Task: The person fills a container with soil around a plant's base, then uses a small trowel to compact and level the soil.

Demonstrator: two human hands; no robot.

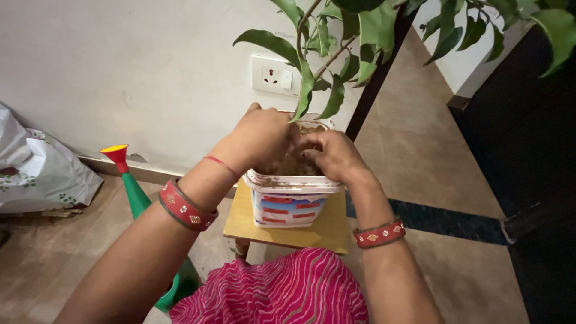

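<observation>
Both hands, left hand (264,135) and right hand (333,153), are pressing curled fingers into brown soil (293,165) inside the white plastic tub (288,207); probably gripping nothing, so firming gently around the stem suits best.

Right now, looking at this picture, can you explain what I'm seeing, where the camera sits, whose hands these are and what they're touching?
There is no machine here: one camera worn on a person's head looks down at their own two bare hands. The left hand and right hand both rest in the brown soil at the top of a white plastic tub with red and blue markings. A green leafy plant grows out of that tub. The tub stands on a small light wooden stool. Each wrist wears a red patterned bangle. To the left, a green watering can with a red and yellow spout stands on the floor, and a white printed sack lies by the wall. Neither hand clearly grips anything; the fingers are partly hidden.
</observation>
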